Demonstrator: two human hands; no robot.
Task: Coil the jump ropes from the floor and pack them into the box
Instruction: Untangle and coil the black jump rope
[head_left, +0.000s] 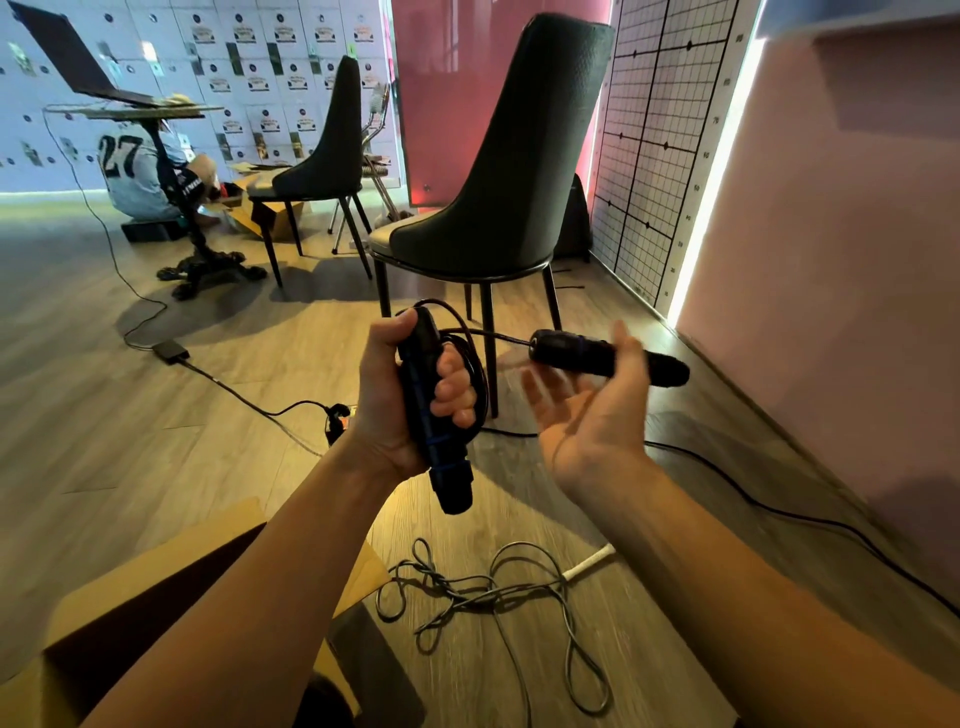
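Observation:
My left hand (389, 400) grips one black handle (449, 475) of a black jump rope, held upright, with its cord looped in a coil (470, 345) behind my fingers. The rope's other black handle (571, 353) lies across my right hand (592, 426), whose palm faces up with the fingers spread and straight. On the floor below lies a second jump rope, a tangled grey cord (483, 592) with a white handle (589, 564). An open cardboard box (130, 597) stands at the lower left, partly hidden by my left forearm.
A dark chair (498, 197) stands just beyond my hands, and a second chair (327, 166) is further back. A black cable (769, 506) and a power adapter (170, 352) lie on the wood floor. A person (135, 171) crouches by a laptop table at the far left. A pink wall (831, 260) runs along the right.

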